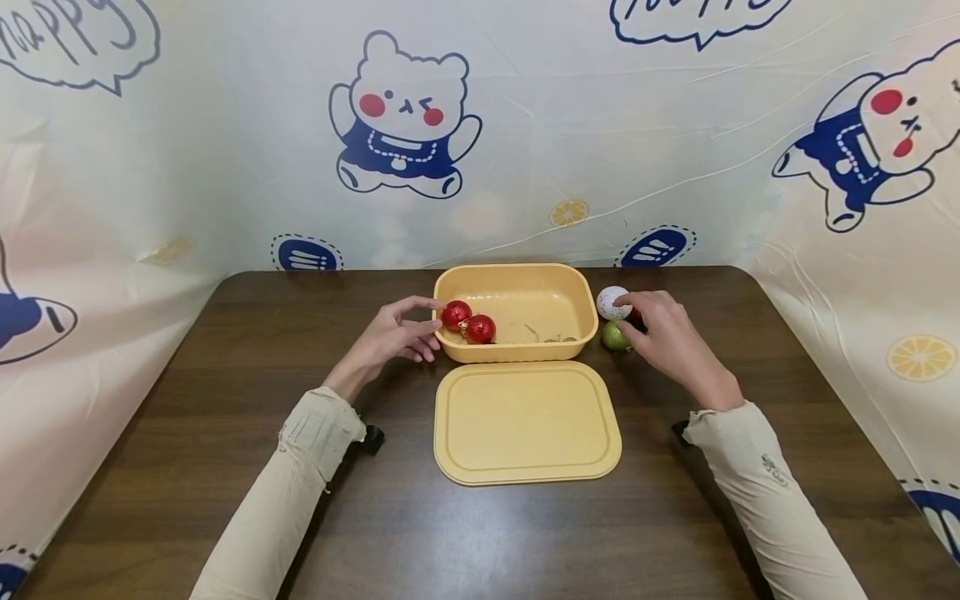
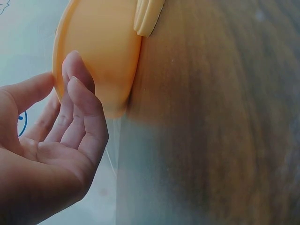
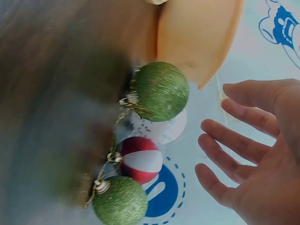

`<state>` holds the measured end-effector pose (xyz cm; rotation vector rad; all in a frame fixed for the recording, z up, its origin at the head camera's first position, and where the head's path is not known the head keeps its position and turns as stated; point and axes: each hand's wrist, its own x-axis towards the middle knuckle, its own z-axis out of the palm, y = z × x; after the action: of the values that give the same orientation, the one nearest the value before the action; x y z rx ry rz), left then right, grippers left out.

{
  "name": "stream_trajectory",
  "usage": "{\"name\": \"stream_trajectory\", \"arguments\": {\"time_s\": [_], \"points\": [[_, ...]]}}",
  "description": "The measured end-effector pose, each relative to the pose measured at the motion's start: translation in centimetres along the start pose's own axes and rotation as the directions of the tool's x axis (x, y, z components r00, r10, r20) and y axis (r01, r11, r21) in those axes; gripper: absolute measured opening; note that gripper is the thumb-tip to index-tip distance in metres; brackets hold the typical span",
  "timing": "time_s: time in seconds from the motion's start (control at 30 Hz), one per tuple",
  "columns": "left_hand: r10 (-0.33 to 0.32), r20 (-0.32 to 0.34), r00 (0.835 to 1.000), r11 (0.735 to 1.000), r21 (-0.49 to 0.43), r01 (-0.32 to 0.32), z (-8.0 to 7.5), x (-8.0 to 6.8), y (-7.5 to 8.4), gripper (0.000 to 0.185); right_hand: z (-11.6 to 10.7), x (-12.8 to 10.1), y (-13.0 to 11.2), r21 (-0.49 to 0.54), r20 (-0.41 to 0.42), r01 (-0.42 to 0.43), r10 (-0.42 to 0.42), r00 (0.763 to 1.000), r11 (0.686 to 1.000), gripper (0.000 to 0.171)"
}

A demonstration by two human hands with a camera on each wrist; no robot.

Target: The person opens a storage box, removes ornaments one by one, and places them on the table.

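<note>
A yellow plastic box (image 1: pixel 517 355) holds two red Christmas baubles, one at the left wall (image 1: pixel 456 315) and one beside it (image 1: pixel 481 329). My left hand (image 1: pixel 386 337) is at the box's left end, fingertips right at the rim and outer wall, fingers loosely bent. Right of the box, my right hand (image 1: pixel 667 337) hovers over several baubles, fingers spread and nothing in them. Those include a speckled white one (image 1: pixel 609 304) and a green one (image 1: pixel 613 337). The right wrist view adds a red-and-white bauble (image 3: pixel 140 160) and another green bauble (image 3: pixel 119 201), mostly covered by the hand in the head view.
A flat yellow lid (image 1: pixel 528 423) lies on the dark wooden table (image 1: pixel 480 542) just in front of the box. Behind the table's back edge hangs a pale printed cloth (image 1: pixel 525 167), which also runs along both sides.
</note>
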<state>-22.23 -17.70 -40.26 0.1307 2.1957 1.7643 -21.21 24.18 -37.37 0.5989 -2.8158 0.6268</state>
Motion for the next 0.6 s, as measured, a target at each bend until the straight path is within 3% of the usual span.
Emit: {"name": "stream_trajectory", "arguments": {"time_s": [0.6], "points": [[0.006, 0.004, 1.0, 1.0, -0.005, -0.006, -0.1, -0.1, 0.0, 0.042, -0.1, 0.5, -2.6, 0.058, -0.005, 0.051, -0.051, 0.999, 0.997, 0.027]]}}
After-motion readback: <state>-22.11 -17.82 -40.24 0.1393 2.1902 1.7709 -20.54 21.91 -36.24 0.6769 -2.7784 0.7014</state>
